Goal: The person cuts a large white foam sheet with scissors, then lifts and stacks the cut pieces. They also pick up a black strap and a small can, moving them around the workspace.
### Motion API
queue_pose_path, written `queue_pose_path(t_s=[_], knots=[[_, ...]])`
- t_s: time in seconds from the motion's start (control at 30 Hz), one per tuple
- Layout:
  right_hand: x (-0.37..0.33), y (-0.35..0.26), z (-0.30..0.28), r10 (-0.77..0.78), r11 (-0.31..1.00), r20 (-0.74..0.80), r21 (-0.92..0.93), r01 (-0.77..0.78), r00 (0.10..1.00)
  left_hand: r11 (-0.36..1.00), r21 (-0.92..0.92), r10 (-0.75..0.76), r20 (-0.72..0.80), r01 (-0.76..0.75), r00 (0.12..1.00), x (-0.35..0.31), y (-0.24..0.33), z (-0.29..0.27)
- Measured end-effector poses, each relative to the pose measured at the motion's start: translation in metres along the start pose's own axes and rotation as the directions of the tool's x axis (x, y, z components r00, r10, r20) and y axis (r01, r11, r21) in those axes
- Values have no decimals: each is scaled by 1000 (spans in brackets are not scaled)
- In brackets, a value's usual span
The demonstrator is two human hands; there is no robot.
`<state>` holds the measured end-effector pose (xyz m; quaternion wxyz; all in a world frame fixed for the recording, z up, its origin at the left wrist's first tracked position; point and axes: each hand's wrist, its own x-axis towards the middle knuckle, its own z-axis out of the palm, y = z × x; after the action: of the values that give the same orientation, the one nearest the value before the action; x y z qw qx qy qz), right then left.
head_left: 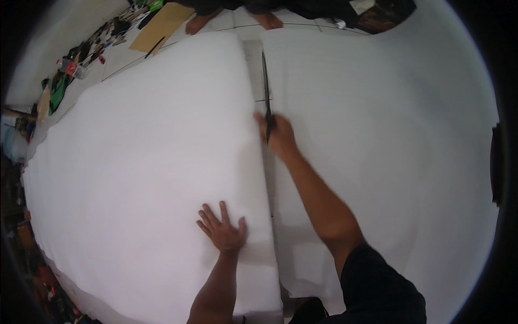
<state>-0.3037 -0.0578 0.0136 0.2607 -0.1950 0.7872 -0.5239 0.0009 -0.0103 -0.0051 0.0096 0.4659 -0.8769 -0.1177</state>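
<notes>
A wide white foam sheet [145, 162] covers the left half of the floor, thick-looking along its straight right edge. My left hand [224, 232] lies flat on it near that edge, fingers spread. To the right spreads a second white sheet [388, 162], with a narrow strip of tiled floor between the two. Over this strip my right hand [280, 137] is closed on the handle end of long dark scissors [265, 81]. Their slim blades point away from me, along the left edge of the right sheet. The hand is slightly blurred, and the handles are mostly hidden by its fingers.
Another person's bare feet [267, 21] stand just past the sheets' far edge. At the far left lies a piece of brown cardboard [162, 27] with a dark thin object on it. Assorted clutter [81, 59] lines the left wall.
</notes>
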Motion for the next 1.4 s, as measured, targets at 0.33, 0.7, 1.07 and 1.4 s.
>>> queue_pose_path(t_s=[0.33, 0.7, 1.07, 1.4], knots=[[-420, 98, -174, 466, 883, 237, -181, -433, 852, 915, 381, 284, -368, -135, 885, 10, -31, 58], [-896, 144, -372, 652, 727, 100, -365, -582, 752, 354, 908, 57, 219, -224, 974, 7, -5, -8], [-1088, 199, -491, 101, 510, -891, -336, -792, 443, 651, -189, 695, -243, -736, 677, -333, -3, -120], [-1073, 256, -577, 162, 457, -900, -294, -840, 404, 895, -285, 298, -193, -344, 935, -468, -290, -97]])
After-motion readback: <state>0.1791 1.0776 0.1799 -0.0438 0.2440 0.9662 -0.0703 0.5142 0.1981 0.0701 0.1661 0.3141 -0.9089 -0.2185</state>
